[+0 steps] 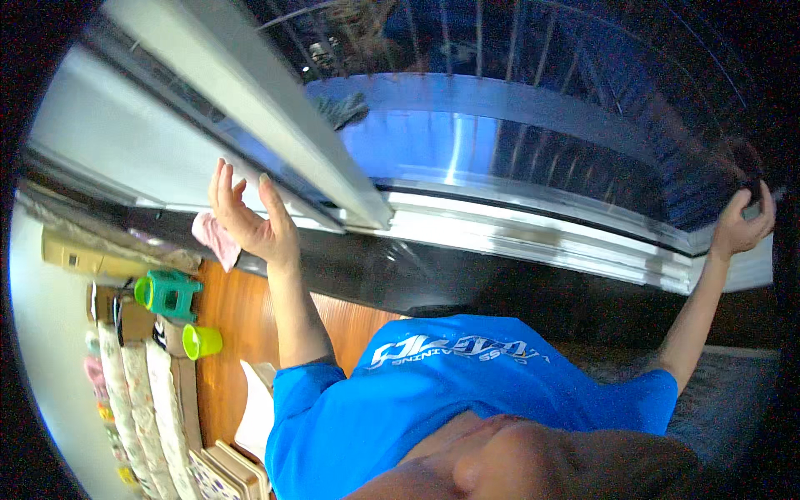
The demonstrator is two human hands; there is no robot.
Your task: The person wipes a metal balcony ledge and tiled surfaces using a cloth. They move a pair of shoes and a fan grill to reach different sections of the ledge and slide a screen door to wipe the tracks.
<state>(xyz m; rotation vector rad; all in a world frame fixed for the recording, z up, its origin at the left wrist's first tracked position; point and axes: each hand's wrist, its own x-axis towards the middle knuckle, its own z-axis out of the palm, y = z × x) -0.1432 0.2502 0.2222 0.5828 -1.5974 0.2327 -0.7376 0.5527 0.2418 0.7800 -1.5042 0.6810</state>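
My left hand (253,219) is raised beside the white frame of a sliding window (300,131), fingers spread and nothing seen in them. A pink cloth (215,240) lies on the dark sill (375,262) just below that hand. Far to the right, my right hand (747,219) is at the window's right end, thumb and fingers curved. A small dark shape shows at its fingertips, too dim to tell whether it is held. White window tracks (500,234) run between my hands. Beyond the frame, a grey-green cloth or glove (342,111) lies on the outer ledge.
Vertical bars (512,44) stand outside the window. At the left are a green plastic stool (172,295), a lime-green bin (202,342), cardboard boxes (134,322) and patterned cushions or bedding (140,400) along the wall. A wooden floor (237,312) shows beneath.
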